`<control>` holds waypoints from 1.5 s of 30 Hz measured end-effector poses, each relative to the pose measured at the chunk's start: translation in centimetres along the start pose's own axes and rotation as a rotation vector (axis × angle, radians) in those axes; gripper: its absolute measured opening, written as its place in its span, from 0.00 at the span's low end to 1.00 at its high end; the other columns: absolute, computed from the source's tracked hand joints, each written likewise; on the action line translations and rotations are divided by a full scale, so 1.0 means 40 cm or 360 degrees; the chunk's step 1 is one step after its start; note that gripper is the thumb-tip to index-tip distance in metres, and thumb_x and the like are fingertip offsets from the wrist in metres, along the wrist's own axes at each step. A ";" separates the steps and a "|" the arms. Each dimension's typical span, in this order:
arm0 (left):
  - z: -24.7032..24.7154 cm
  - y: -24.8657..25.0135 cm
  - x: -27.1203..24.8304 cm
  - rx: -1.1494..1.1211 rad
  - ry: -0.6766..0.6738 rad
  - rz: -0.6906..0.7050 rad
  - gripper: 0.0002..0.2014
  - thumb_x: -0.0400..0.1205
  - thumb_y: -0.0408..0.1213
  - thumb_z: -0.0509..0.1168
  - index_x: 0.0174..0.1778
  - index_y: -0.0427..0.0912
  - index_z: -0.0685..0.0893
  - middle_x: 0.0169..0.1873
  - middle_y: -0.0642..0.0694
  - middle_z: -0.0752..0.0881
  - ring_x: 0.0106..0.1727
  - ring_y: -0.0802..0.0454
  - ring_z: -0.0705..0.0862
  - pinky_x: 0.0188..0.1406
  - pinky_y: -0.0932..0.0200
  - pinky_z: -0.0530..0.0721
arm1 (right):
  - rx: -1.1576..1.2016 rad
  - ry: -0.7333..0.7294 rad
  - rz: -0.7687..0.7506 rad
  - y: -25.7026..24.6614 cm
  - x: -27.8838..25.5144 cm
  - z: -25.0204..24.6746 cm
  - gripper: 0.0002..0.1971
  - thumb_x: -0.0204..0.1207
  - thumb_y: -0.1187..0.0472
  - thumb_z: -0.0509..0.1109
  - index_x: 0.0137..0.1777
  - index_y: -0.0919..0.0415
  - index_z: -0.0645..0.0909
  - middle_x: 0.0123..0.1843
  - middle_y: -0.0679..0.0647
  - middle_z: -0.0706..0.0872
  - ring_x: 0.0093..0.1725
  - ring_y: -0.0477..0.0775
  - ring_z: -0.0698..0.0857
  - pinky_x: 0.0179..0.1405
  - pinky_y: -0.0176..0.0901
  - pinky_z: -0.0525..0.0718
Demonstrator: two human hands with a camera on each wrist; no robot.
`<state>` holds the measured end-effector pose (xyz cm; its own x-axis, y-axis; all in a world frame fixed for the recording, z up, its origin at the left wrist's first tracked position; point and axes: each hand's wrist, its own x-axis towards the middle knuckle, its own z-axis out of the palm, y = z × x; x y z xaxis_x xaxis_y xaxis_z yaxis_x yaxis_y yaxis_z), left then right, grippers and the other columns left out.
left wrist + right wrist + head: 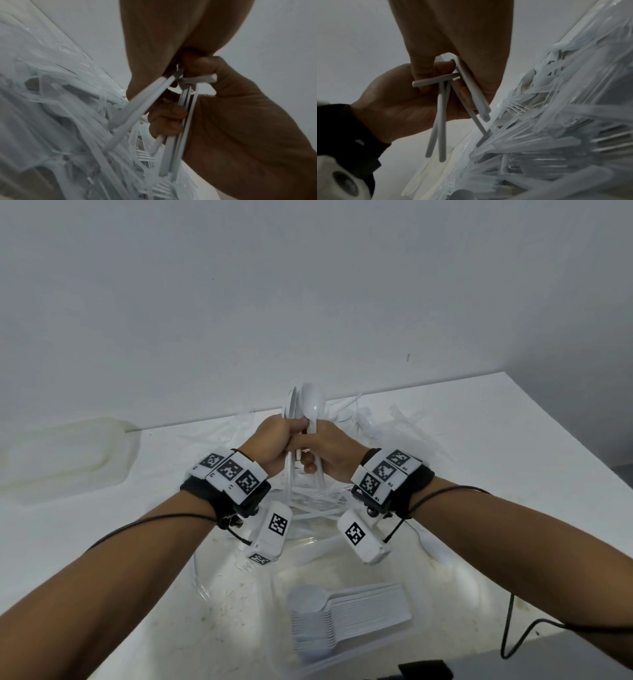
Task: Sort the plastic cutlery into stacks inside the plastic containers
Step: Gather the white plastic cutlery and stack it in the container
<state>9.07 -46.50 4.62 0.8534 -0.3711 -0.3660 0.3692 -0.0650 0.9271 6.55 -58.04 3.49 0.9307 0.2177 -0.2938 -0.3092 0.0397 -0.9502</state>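
Note:
Both hands meet above the table's middle and together grip a bunch of white plastic spoons [310, 405], bowls up, handles hanging below the fists. My left hand [289, 436] curls round the bunch from the left; my right hand [320, 451] wraps it from the right. In the left wrist view the spoon handles [137, 111] splay down out of the left hand [163, 40], with the right hand [240, 121] beside it. The right wrist view shows the handles [441, 121] crossing between the right hand [453, 40] and the left hand [399, 105]. A neat spoon stack [349, 614] lies in a clear container [359, 657] near me.
A loose cutlery pile [373, 422] of white and clear pieces spreads behind and beneath the hands. A translucent container [65, 453] sits at the far left by the wall. A black cable [513, 638] trails over the table's right front. The table edge runs along the right.

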 end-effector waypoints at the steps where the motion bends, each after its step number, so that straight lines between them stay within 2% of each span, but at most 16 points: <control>1: 0.002 0.001 -0.003 -0.0008 -0.0037 0.0018 0.13 0.86 0.33 0.57 0.46 0.27 0.81 0.33 0.34 0.81 0.28 0.40 0.79 0.29 0.51 0.80 | -0.0038 0.0023 -0.0005 0.000 -0.002 -0.002 0.07 0.73 0.74 0.69 0.37 0.65 0.77 0.29 0.59 0.73 0.22 0.49 0.69 0.19 0.37 0.67; 7: -0.005 0.000 -0.022 0.0168 -0.0233 0.0090 0.10 0.83 0.35 0.61 0.52 0.32 0.81 0.45 0.31 0.82 0.44 0.36 0.83 0.48 0.42 0.75 | -0.0123 0.0176 -0.0140 0.006 -0.008 0.009 0.05 0.72 0.77 0.68 0.46 0.72 0.83 0.33 0.62 0.83 0.26 0.51 0.81 0.19 0.35 0.75; 9: -0.007 0.009 -0.028 0.0190 -0.0247 0.0116 0.11 0.79 0.39 0.64 0.49 0.33 0.82 0.42 0.33 0.83 0.39 0.38 0.84 0.41 0.48 0.79 | -0.0084 0.0162 -0.0134 0.008 -0.007 0.008 0.05 0.75 0.76 0.67 0.48 0.73 0.83 0.31 0.59 0.82 0.26 0.49 0.82 0.20 0.35 0.76; 11: -0.019 0.018 -0.024 0.0161 -0.0175 0.0176 0.21 0.75 0.42 0.69 0.52 0.26 0.80 0.38 0.32 0.82 0.30 0.39 0.83 0.27 0.55 0.81 | -0.0047 0.0084 -0.0101 0.013 -0.007 0.007 0.05 0.77 0.73 0.67 0.51 0.74 0.82 0.28 0.59 0.80 0.27 0.53 0.79 0.21 0.40 0.73; 14: -0.045 0.033 -0.009 0.0020 -0.0036 0.0272 0.39 0.73 0.50 0.74 0.62 0.17 0.70 0.46 0.28 0.77 0.33 0.38 0.82 0.23 0.52 0.82 | -0.0006 -0.0060 -0.0069 0.013 -0.017 0.006 0.04 0.80 0.68 0.68 0.52 0.67 0.80 0.29 0.57 0.80 0.30 0.54 0.79 0.24 0.41 0.72; 17: -0.043 0.060 -0.009 -0.0234 0.0163 0.0274 0.25 0.79 0.54 0.67 0.57 0.35 0.76 0.50 0.33 0.77 0.47 0.39 0.80 0.41 0.49 0.80 | -0.0063 -0.0141 -0.0047 0.005 -0.029 0.009 0.03 0.82 0.64 0.66 0.51 0.64 0.78 0.30 0.56 0.83 0.33 0.53 0.80 0.34 0.43 0.76; 20: -0.054 0.072 0.004 -0.0214 0.0346 0.0366 0.09 0.85 0.43 0.61 0.55 0.44 0.81 0.42 0.45 0.78 0.41 0.49 0.78 0.35 0.59 0.78 | -0.0091 -0.0144 -0.0026 0.001 -0.037 0.007 0.05 0.84 0.62 0.63 0.47 0.62 0.77 0.31 0.58 0.85 0.37 0.53 0.82 0.48 0.46 0.78; 22: -0.061 0.069 0.014 0.0029 0.0402 0.0446 0.09 0.85 0.37 0.61 0.54 0.42 0.86 0.40 0.47 0.80 0.37 0.50 0.78 0.31 0.61 0.79 | 0.0026 -0.0178 0.0039 -0.003 -0.041 0.004 0.05 0.83 0.64 0.64 0.45 0.63 0.76 0.29 0.58 0.84 0.33 0.55 0.83 0.42 0.46 0.82; 24: -0.061 0.065 0.013 0.0241 0.0471 0.0469 0.09 0.84 0.35 0.62 0.51 0.41 0.88 0.43 0.46 0.86 0.40 0.49 0.82 0.36 0.57 0.83 | 0.0180 -0.0203 0.0106 -0.007 -0.045 0.007 0.06 0.82 0.65 0.66 0.43 0.65 0.75 0.26 0.58 0.81 0.29 0.57 0.82 0.35 0.49 0.83; 27: -0.042 0.065 -0.007 0.0273 0.0345 0.0359 0.13 0.84 0.41 0.62 0.49 0.34 0.86 0.43 0.41 0.87 0.43 0.47 0.84 0.41 0.55 0.84 | 0.0187 -0.0017 0.0088 -0.010 -0.042 0.007 0.05 0.78 0.68 0.70 0.44 0.66 0.77 0.26 0.58 0.78 0.23 0.55 0.78 0.25 0.43 0.80; 29: -0.027 0.061 -0.017 0.0335 0.0185 0.0363 0.20 0.84 0.48 0.62 0.56 0.32 0.83 0.46 0.39 0.87 0.43 0.46 0.86 0.43 0.54 0.86 | 0.0128 0.0123 0.0066 -0.011 -0.037 0.004 0.03 0.76 0.70 0.71 0.46 0.68 0.79 0.27 0.59 0.79 0.22 0.53 0.78 0.24 0.41 0.79; 32: -0.013 0.058 -0.021 0.0478 0.0227 0.0407 0.29 0.76 0.50 0.72 0.69 0.40 0.74 0.54 0.36 0.85 0.50 0.41 0.88 0.51 0.46 0.88 | 0.0032 0.0235 0.0015 -0.009 -0.035 0.001 0.02 0.75 0.71 0.71 0.45 0.69 0.80 0.28 0.59 0.80 0.23 0.53 0.79 0.24 0.41 0.80; 34: -0.007 0.057 -0.019 0.0473 0.0297 0.0391 0.25 0.78 0.38 0.71 0.68 0.39 0.72 0.56 0.30 0.83 0.51 0.35 0.87 0.53 0.40 0.87 | -0.0029 0.0231 -0.0009 -0.007 -0.036 0.006 0.03 0.73 0.72 0.72 0.43 0.68 0.80 0.28 0.60 0.80 0.23 0.53 0.79 0.23 0.41 0.80; 37: -0.006 0.063 -0.019 0.0391 0.0352 0.0387 0.19 0.77 0.21 0.58 0.64 0.37 0.77 0.56 0.30 0.83 0.50 0.35 0.84 0.50 0.39 0.85 | -0.0003 0.0172 -0.0022 -0.014 -0.045 0.008 0.04 0.72 0.71 0.74 0.42 0.67 0.80 0.27 0.59 0.80 0.23 0.53 0.80 0.24 0.40 0.81; 41: -0.005 0.065 -0.031 0.0276 0.0305 0.0400 0.16 0.78 0.20 0.56 0.56 0.39 0.81 0.50 0.37 0.82 0.49 0.40 0.82 0.38 0.53 0.81 | 0.0128 0.0037 0.0045 -0.022 -0.052 0.006 0.04 0.76 0.68 0.73 0.47 0.66 0.80 0.26 0.58 0.78 0.21 0.52 0.76 0.21 0.39 0.77; 45: 0.016 0.066 -0.045 -0.0100 0.0201 0.0364 0.05 0.80 0.32 0.63 0.50 0.38 0.81 0.48 0.35 0.82 0.51 0.39 0.81 0.45 0.49 0.80 | 0.0107 -0.0018 0.0121 -0.019 -0.058 0.019 0.07 0.79 0.62 0.71 0.49 0.63 0.75 0.23 0.55 0.74 0.18 0.49 0.70 0.17 0.35 0.70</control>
<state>8.27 -46.58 7.79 0.9550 -0.2508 -0.1583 0.1801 0.0663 0.9814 4.47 -57.85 4.97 0.9019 0.2334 -0.3634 -0.3917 0.0878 -0.9159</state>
